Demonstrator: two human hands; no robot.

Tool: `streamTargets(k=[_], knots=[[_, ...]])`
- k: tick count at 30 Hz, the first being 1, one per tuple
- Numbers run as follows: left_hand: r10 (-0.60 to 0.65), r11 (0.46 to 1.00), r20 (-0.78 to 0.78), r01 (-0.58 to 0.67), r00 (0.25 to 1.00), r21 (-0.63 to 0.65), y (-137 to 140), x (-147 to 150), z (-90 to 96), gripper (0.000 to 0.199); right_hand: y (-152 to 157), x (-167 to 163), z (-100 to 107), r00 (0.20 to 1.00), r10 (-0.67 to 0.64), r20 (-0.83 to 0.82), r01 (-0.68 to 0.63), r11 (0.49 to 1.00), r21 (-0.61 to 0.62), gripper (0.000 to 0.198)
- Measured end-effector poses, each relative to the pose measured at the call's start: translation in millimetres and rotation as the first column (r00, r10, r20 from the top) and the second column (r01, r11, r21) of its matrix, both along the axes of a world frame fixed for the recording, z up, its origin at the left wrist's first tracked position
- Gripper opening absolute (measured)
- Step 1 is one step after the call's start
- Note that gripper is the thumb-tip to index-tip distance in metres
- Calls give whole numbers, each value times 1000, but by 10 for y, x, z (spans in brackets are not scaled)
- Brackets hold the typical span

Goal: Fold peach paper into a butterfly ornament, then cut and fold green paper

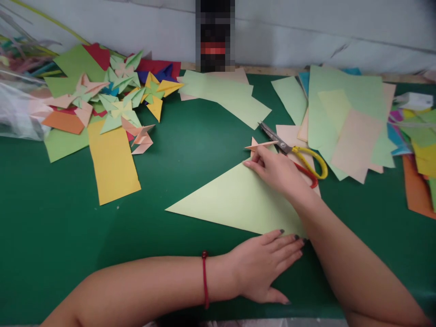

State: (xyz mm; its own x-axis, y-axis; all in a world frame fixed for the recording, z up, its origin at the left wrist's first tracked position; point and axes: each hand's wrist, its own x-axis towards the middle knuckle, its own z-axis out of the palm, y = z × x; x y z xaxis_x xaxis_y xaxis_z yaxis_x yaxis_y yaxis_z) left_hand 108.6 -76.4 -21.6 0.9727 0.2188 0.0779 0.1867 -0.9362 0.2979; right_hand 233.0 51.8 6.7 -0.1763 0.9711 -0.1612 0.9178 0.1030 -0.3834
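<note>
A pale green sheet of paper (231,195), with a pointed corner to the left, lies in front of me in a triangular shape. My left hand (265,268) rests flat with its fingers stretched out, their tips along the paper's near edge. At the far edge, my right hand (272,170) has its thumb and fingers pinched together on the paper. A small peach folded paper piece (254,145) sits just behind those fingers. Beyond my right wrist lie scissors (286,147) with one yellow and one red handle, partly covered by the hand.
Folded paper pinwheels (119,106) are heaped at the back left, by a yellow paper strip (114,165) and a clear plastic bag (20,104). Pale green and peach sheets (344,77) are stacked at the right. More sheets (218,84) lie along the wall. Bright coloured papers (417,181) edge the far right.
</note>
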Motion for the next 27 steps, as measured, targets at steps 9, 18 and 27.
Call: streamTargets(k=[9,18,27], knots=[[-61,997,52,63,997,-34,20,35,-17,78,-9,1,4,1000,2,6,-2,1000,1,14],[-81,993,54,85,995,-78,56,14,12,79,-10,-2,-7,1000,3,5,-3,1000,18,13],[-118,985,57,125,991,-118,105,-13,37,75,-14,-4,13,1000,7,-12,-7,1000,13,15]])
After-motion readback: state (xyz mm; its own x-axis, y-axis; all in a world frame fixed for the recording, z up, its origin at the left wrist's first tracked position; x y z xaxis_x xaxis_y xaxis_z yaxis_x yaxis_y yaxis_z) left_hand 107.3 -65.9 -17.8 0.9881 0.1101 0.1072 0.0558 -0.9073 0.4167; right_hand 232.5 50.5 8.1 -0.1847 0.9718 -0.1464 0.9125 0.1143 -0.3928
